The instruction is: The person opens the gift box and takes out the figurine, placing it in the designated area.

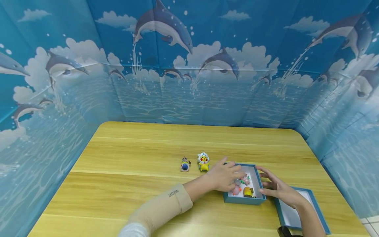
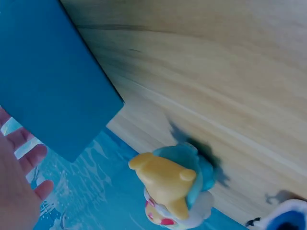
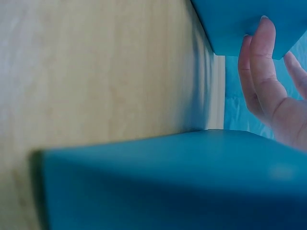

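Observation:
A blue open-topped box (image 1: 244, 200) stands toward the right of the table with several small toy figures inside, among them a pink figure (image 1: 236, 190) and a yellow-and-brown figure (image 1: 248, 192). My left hand (image 1: 222, 176) reaches over the box's left side, fingers spread above the toys; its wrist view shows the fingers loosely extended beside the box (image 2: 53, 81). On the box's right side, fingertips of my right hand (image 1: 279, 189) touch the wall, also visible in the right wrist view. Left of the box stand a yellow figure in a white hood (image 1: 203, 162) and a smaller blue-and-white figure (image 1: 185, 164).
A blue box lid (image 1: 316, 210) with a white inside lies at the right, under my right forearm. The wooden table (image 1: 133, 151) ends at the back against a dolphin-print curtain (image 1: 177, 95). A black band (image 1: 285, 231) sits near my right wrist.

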The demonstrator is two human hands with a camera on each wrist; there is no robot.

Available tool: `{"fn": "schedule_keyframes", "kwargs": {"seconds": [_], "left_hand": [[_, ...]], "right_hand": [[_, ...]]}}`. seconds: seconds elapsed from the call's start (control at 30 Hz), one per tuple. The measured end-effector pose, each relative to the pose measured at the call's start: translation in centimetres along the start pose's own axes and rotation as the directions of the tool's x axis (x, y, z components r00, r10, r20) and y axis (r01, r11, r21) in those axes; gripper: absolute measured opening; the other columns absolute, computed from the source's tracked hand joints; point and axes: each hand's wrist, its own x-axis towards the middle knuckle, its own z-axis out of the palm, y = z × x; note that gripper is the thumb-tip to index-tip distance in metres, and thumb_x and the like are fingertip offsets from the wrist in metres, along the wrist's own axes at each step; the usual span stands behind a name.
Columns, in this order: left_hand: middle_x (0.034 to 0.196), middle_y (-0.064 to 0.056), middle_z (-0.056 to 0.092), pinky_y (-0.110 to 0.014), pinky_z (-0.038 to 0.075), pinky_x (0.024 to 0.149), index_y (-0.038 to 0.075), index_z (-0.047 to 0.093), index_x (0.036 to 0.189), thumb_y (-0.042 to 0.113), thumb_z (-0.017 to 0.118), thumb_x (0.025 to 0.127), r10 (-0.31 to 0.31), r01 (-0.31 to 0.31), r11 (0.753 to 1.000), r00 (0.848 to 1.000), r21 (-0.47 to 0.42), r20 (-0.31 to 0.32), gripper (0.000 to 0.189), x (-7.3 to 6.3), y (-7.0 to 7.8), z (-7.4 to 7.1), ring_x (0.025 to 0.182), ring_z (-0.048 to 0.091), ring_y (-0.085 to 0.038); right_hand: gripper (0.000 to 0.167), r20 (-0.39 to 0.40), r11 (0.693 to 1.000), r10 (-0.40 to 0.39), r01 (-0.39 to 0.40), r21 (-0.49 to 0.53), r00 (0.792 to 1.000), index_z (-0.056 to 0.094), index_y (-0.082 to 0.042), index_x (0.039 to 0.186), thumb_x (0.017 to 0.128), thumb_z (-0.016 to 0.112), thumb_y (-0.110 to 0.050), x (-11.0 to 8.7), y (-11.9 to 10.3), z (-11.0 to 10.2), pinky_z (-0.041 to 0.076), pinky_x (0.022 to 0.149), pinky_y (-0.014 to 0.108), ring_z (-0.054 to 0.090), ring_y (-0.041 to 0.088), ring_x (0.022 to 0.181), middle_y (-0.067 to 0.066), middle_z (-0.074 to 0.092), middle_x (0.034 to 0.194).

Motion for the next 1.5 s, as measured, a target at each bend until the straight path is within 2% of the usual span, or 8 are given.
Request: {"fn": "schedule_keyframes", "kwargs": {"seconds": [0.33,0.57,0.7,1.03,1.17,1.3,1.5], "left_hand": [[0.147,0.02,0.019,-0.035,0.012,0.109,0.046,0.02,0.141,0.063,0.03,0.088,-0.014,0.007,0.998,0.993,0.06,0.12,0.056,0.9,0.6,0.3,0.133,0.017,-0.006],[0.146,0.023,0.016,-0.033,0.006,0.111,0.047,0.015,0.141,0.07,0.023,0.085,-0.081,0.067,0.996,0.969,0.067,0.235,0.061,1.6,1.0,0.1,0.135,0.01,-0.004],[0.146,0.024,0.013,-0.032,0.004,0.111,0.048,0.013,0.14,0.071,0.022,0.085,-0.116,0.096,0.992,0.954,0.085,0.278,0.061,1.8,1.3,-0.3,0.135,0.009,-0.002],[0.149,0.023,0.007,-0.032,0.001,0.11,0.047,0.009,0.142,0.072,0.025,0.084,-0.183,0.145,0.98,0.921,0.134,0.344,0.065,2.0,1.6,-0.9,0.136,0.003,-0.002],[0.149,0.023,0.008,-0.033,0.002,0.11,0.046,0.01,0.142,0.07,0.026,0.084,-0.202,0.15,0.974,0.913,0.17,0.353,0.065,2.2,1.7,-1.0,0.134,0.005,-0.001],[0.148,0.022,0.009,-0.033,0.002,0.109,0.046,0.012,0.142,0.068,0.028,0.085,-0.207,0.146,0.971,0.909,0.189,0.361,0.062,2.4,1.8,-1.1,0.132,0.008,-0.001],[0.144,0.021,0.019,-0.034,0.004,0.109,0.045,0.019,0.141,0.069,0.031,0.085,-0.196,0.149,0.976,0.917,0.158,0.347,0.062,2.5,1.8,-1.0,0.127,0.015,-0.003]], "right_hand": [[0.073,0.003,1.0,-0.002,0.002,0.003,1.0,0.003,-0.013,0.147,0.093,0.051,-0.01,0.1,0.0,0.1,0.045,0.083,0.035,0.03,0.049,0.12,0.028,0.011,0.141],[0.073,-0.02,1.0,0.015,-0.015,-0.005,1.0,0.005,-0.014,0.147,0.092,0.053,-0.011,0.2,0.1,0.2,0.043,0.085,0.037,0.027,0.05,0.121,0.027,0.012,0.142],[0.073,-0.022,1.0,0.018,-0.018,-0.005,1.0,0.005,-0.014,0.147,0.092,0.053,-0.011,0.2,0.0,0.2,0.043,0.085,0.038,0.028,0.049,0.121,0.027,0.012,0.142],[0.073,-0.015,1.0,0.013,-0.013,-0.001,1.0,0.004,-0.014,0.147,0.092,0.052,-0.011,0.3,-0.1,0.2,0.042,0.085,0.04,0.026,0.051,0.122,0.028,0.009,0.143],[0.073,-0.008,1.0,0.01,-0.01,0.006,1.0,0.003,-0.014,0.147,0.092,0.051,-0.01,0.2,-0.1,0.2,0.044,0.084,0.037,0.027,0.05,0.121,0.028,0.008,0.142],[0.073,-0.014,1.0,0.014,-0.014,0.004,1.0,0.003,-0.014,0.147,0.092,0.052,-0.01,0.2,-0.1,0.1,0.045,0.083,0.035,0.028,0.05,0.121,0.027,0.009,0.142],[0.073,-0.016,1.0,0.019,-0.019,0.005,1.0,0.004,-0.015,0.147,0.092,0.052,-0.01,0.2,-0.1,0.1,0.044,0.084,0.037,0.028,0.05,0.121,0.027,0.009,0.142]]}}
